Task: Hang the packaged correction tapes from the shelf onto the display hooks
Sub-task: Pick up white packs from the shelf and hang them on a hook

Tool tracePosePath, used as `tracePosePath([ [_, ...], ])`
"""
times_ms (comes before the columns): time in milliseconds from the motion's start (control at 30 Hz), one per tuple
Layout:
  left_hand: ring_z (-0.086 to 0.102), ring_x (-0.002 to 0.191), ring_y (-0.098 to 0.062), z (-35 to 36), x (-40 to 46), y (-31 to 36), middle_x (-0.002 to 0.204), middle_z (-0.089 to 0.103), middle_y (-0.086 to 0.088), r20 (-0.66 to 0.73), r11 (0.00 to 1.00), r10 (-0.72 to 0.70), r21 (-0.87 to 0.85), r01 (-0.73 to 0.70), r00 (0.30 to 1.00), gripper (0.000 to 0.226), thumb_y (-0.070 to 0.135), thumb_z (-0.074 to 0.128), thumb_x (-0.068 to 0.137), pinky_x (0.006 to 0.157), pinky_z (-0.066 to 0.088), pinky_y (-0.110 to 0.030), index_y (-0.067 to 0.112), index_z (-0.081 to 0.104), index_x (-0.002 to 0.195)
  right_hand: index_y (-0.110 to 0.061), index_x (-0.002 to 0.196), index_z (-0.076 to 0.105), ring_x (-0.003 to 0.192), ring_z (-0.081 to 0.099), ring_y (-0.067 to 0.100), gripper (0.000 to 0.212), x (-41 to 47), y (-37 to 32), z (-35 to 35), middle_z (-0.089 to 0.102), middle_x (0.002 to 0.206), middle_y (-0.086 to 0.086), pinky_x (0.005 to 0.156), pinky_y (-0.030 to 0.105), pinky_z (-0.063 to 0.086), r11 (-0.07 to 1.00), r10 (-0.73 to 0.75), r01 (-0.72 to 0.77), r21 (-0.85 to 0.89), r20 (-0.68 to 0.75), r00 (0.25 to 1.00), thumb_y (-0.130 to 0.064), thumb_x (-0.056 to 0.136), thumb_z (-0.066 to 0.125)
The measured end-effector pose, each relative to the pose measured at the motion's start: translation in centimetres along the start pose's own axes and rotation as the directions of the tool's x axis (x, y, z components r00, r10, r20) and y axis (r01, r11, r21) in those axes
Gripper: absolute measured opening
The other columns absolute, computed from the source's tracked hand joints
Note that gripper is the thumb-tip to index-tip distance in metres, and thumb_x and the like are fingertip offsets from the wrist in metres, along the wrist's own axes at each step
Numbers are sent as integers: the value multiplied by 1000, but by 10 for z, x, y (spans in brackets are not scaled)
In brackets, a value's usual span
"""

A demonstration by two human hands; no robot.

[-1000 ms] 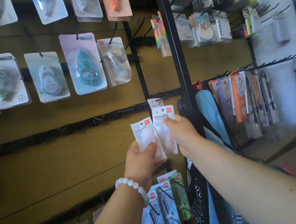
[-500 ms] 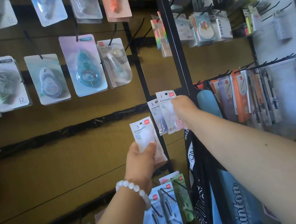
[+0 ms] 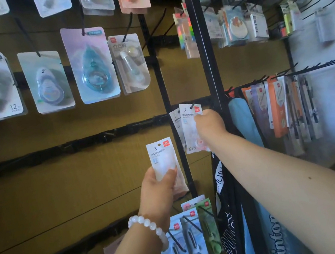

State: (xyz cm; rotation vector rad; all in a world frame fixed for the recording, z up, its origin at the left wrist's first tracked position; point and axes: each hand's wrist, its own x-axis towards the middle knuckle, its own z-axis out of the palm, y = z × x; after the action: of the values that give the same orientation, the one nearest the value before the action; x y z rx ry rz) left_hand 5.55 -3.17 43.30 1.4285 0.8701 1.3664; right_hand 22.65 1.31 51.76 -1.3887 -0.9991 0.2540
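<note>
Right hand (image 3: 209, 126) higher, packet (image 3: 192, 131) seemingly on hook (image 3: 191, 106).

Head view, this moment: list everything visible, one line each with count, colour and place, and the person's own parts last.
White refill packet: one, on a black hook at centre, a second packet behind it.
White packet stack: count unclear, below and left of the hook.
Carded correction tapes: four in the upper-left row, pale pink, blue and white; more above, cut off.
Black upright post: one, centre.
Pen packs: many, orange and white, right rail.
Blue and black bags: count unclear, beside the post.
Carded items: several, white and green, bottom centre.
White bead bracelet: one, left wrist.
Left hand: grips the stack.
Right hand: pinches the hooked packet.
</note>
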Motion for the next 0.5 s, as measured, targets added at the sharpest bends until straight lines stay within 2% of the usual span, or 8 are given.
tracePosePath([
  [200,68,102,-23,1,3,-5,114,68,-1,-16,1000,20,25,-20,1000,30,23,63,95,77,61,-35,17,55,124,-4,104,61,65,51,20,27,14,-7,11,59,88,8,49,22,33,991,40,-32,-127,57,998,-23,97,43],
  [367,70,99,-25,-2,12,-7,110,71,-3,-44,999,26,31,-25,999,29,22,67,92,67,60,-31,13,60,119,0,112,55,61,53,19,35,22,-8,22,57,86,7,51,23,40,972,104,-86,-218,73,992,-30,98,44],
  [433,71,99,-27,-3,16,-10,111,72,-5,-61,999,29,38,-27,998,29,23,67,92,68,60,-33,12,61,118,0,119,47,74,61,24,43,12,-4,22,60,99,7,60,29,50,970,61,-63,-234,-17,998,-36,95,47],
  [500,71,98,-27,-2,16,-13,110,72,-6,-75,999,22,36,-19,997,25,26,63,95,73,61,-37,12,62,115,-6,120,48,100,62,31,45,-6,4,20,60,117,10,81,37,53,976,-33,-1,-219,-151,988,-41,91,50],
])
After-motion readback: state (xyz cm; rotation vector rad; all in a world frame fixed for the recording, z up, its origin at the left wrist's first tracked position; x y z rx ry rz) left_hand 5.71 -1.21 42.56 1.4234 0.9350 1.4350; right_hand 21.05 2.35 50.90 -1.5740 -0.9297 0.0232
